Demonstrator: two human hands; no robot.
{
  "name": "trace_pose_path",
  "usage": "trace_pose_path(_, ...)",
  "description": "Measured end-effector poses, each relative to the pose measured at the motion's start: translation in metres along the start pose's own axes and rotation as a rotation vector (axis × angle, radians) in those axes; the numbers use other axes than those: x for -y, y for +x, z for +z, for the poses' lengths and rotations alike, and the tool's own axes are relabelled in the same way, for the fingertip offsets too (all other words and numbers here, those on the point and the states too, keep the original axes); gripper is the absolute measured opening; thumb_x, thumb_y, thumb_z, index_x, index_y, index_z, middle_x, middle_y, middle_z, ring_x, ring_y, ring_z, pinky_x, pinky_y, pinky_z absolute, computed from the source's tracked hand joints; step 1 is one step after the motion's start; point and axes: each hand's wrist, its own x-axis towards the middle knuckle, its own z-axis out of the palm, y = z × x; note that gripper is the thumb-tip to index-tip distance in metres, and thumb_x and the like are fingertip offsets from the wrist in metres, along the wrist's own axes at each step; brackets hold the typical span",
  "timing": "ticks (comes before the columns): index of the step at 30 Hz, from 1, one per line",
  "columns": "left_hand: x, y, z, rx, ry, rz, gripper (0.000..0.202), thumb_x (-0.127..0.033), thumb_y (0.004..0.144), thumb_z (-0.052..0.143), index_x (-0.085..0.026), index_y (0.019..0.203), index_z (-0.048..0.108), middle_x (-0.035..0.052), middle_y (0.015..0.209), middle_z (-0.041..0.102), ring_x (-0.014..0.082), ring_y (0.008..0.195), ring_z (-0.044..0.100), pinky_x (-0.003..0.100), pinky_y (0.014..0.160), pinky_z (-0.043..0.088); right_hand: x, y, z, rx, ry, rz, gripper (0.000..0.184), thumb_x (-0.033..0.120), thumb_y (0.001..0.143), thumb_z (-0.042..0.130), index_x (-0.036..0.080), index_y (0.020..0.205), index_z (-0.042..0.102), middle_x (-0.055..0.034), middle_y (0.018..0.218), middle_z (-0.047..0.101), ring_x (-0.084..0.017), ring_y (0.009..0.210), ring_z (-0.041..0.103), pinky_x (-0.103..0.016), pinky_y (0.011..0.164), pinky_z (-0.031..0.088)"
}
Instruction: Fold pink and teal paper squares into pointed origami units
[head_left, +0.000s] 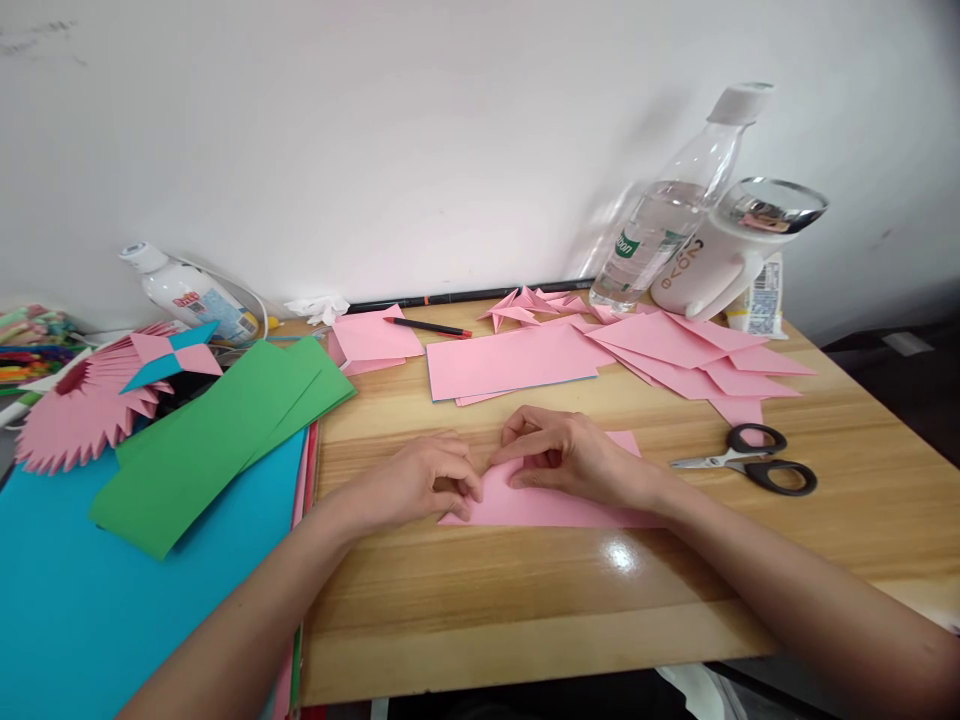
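This looks like a home craft corner. A wooden worktop stands against a plain white wall. Coloured paper sheets lie at 9 o'clock, pink cut pieces at 12, a water bottle at 1 and scissors at 3.

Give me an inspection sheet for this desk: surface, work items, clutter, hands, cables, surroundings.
Surface: glossy wooden table.
Job's things: pink sheet lying flat under both hands.
Clutter: pink paper stack, folded pink pieces, scissors, red pencil, green strips, blue sheet, clear bottle, white mug.
Hands: left hand and right hand both pinch the pink sheet.
Cables: white cable by the small bottle, far left.
Surroundings: white wall behind.
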Motion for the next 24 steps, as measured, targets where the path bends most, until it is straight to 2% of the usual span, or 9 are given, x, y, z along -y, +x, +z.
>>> trace_pose_path(4, -0.0003, -0.0006, -0.0021, 0.024, -0.015, -0.014, 0.005, -0.017, 0.080, 0.067, -0.018, 0.077, 0.071, -0.0002, 0.076, 0.061, 0.0118, 0.076, 0.055, 0.023, 0.073, 0.041, -0.0014, 0.0012, 0.0002, -0.007, 0.011, 0.003, 0.019, 0.016, 0.079, 0.067, 0.027, 0.093, 0.075, -0.0017, 0.098, 0.061, -0.010, 0.071, 0.058, -0.024, 0.065, 0.045)
trace_pose_path(9, -0.0013, -0.0009, -0.0043, 0.041, -0.020, -0.023, 0.006, -0.013, 0.079, 0.068, -0.018, 0.079, 0.072, -0.0002, 0.077, 0.061, 0.0118, 0.077, 0.055, 0.023, 0.074, 0.041, -0.0001, 0.0007, -0.0005, 0.002, 0.020, 0.022, 0.023, 0.015, 0.079, 0.067, 0.028, 0.097, 0.074, -0.0016, 0.099, 0.061, -0.010, 0.070, 0.058, -0.025, 0.065, 0.046)
trace_pose_path(12, -0.0021, -0.0008, -0.0038, 0.034, -0.026, -0.031, 0.004, -0.016, 0.079, 0.068, -0.018, 0.077, 0.071, -0.0004, 0.076, 0.060, 0.0120, 0.076, 0.054, 0.023, 0.072, 0.041, -0.0002, -0.0004, -0.0012, 0.015, 0.013, 0.008, 0.022, 0.016, 0.080, 0.067, 0.029, 0.096, 0.074, -0.0015, 0.100, 0.060, -0.011, 0.074, 0.058, -0.026, 0.068, 0.047)
trace_pose_path(18, -0.0003, -0.0012, -0.0025, 0.042, 0.000, -0.009, 0.008, -0.023, 0.082, 0.066, -0.019, 0.077, 0.071, -0.0001, 0.076, 0.060, 0.0120, 0.077, 0.055, 0.023, 0.074, 0.040, 0.0005, -0.0007, -0.0038, 0.044, -0.019, -0.024, 0.031, 0.016, 0.082, 0.065, 0.034, 0.106, 0.071, -0.0014, 0.102, 0.059, -0.012, 0.078, 0.059, -0.026, 0.070, 0.047)
trace_pose_path(24, 0.0011, -0.0015, -0.0018, 0.051, 0.022, -0.001, 0.008, -0.023, 0.083, 0.066, -0.019, 0.078, 0.072, 0.0000, 0.076, 0.060, 0.0122, 0.077, 0.054, 0.023, 0.073, 0.040, 0.0016, -0.0001, -0.0039, 0.050, -0.020, -0.011, 0.032, 0.015, 0.081, 0.065, 0.035, 0.106, 0.071, -0.0009, 0.101, 0.059, -0.010, 0.075, 0.058, -0.026, 0.069, 0.047)
